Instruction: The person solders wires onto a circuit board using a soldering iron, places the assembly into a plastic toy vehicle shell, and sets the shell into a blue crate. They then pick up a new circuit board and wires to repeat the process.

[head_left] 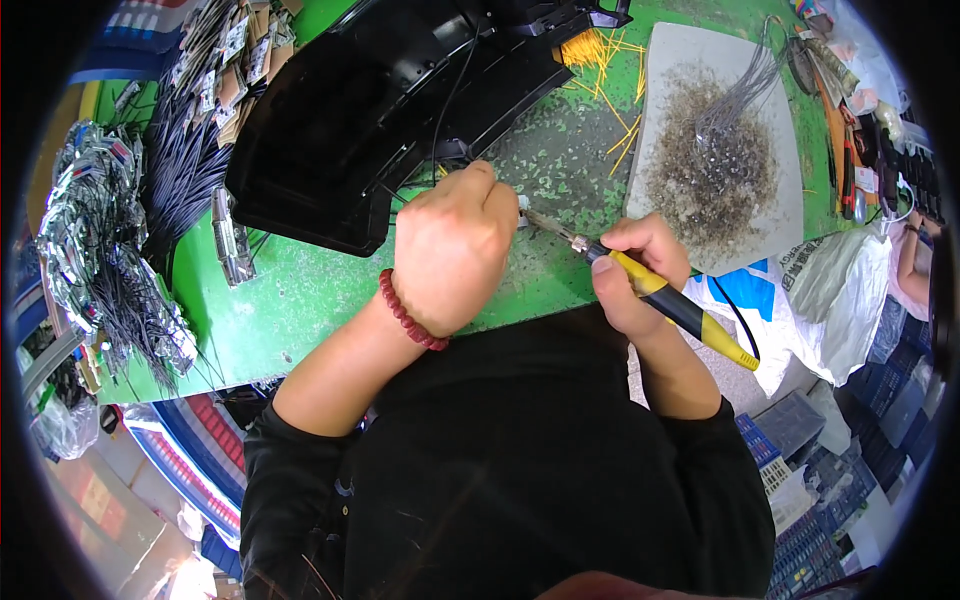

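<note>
My right hand point(640, 258) is closed around the yellow-and-black handle of a soldering iron point(690, 315). The iron's metal tip points up and left, close to the fingers of my left hand point(455, 240). That hand wears a red bead bracelet and is closed, back upward; whatever its fingers pinch is hidden behind them. Just beyond it lies a large curved black plastic housing point(320, 140), with a dark cable point(455, 90) running across it. A small pale piece shows between my left fingers and the iron's tip.
Bundled dark wires point(185, 150) and wired small parts point(95, 230) are piled at the left of the green table point(270, 335). Yellow sticks point(600, 60) lie beyond the housing. On the right, a pale board point(665, 60) carries dark residue and a bundle of thin wires point(745, 90).
</note>
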A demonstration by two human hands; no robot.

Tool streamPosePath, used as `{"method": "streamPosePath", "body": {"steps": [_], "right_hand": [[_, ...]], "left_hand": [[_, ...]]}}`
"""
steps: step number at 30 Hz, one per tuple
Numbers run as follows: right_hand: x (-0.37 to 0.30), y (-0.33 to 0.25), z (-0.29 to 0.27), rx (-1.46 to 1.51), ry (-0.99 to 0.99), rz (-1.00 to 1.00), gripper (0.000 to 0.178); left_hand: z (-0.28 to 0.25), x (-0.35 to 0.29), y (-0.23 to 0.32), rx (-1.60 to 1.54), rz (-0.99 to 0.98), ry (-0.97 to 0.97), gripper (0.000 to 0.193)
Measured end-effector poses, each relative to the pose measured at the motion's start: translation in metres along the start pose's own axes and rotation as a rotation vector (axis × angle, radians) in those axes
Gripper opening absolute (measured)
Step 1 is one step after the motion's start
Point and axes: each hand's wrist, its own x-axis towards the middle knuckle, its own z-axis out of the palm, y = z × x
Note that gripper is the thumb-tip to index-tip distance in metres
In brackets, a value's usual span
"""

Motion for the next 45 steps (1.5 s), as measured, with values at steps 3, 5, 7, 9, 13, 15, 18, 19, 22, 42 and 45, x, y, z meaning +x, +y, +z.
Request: {"method": "streamPosePath", "body": {"steps": [3, 5, 7, 9, 13, 15, 18, 19, 22, 42, 45], "right_hand": [[-0.002, -0.001, 0.002, 0.134, 0.07, 0.01, 0.018], [-0.004, 0.002, 0.002, 0.133, 0.084, -0.005, 0.019], [-0.005, 0.004, 0.002, 0.138, 0.118, -0.03, 0.021], [-0.004, 0.003, 0.002, 0.14, 0.109, -0.028, 0.022], [-0.002, 0.008, 0.001, 0.172, 0.161, -0.089, 0.019], [-0.004, 0.005, 0.001, 0.15, 0.129, -0.039, 0.02], [-0.002, -0.001, 0.0, 0.1, 0.068, 0.0, 0.021], [-0.001, -0.001, 0.0, 0.076, 0.038, -0.013, 0.02], [0.004, 0.003, 0.004, 0.014, 0.106, -0.102, 0.018], [-0.007, 0.01, 0.001, 0.172, 0.168, -0.104, 0.023], [-0.006, 0.01, 0.001, 0.167, 0.174, -0.112, 0.024]], "left_hand": [[0.001, 0.0, -0.001, 0.001, 0.016, 0.014, 0.012], [0.001, 0.0, -0.001, 0.0, 0.015, 0.013, 0.012], [0.001, 0.0, -0.001, -0.002, 0.014, 0.013, 0.012], [0.001, -0.001, -0.002, -0.008, 0.017, 0.021, 0.012], [0.002, 0.001, -0.002, -0.036, 0.012, 0.025, 0.011], [0.001, -0.001, -0.004, -0.102, -0.008, 0.028, 0.01], [0.001, -0.002, -0.005, -0.136, -0.027, 0.035, 0.01], [0.001, -0.002, -0.005, -0.137, -0.028, 0.035, 0.01], [0.004, -0.003, -0.006, -0.168, -0.024, 0.043, 0.011], [0.003, -0.004, -0.008, -0.13, 0.021, 0.011, 0.013], [0.003, -0.005, -0.008, -0.136, 0.009, 0.018, 0.013]]}}
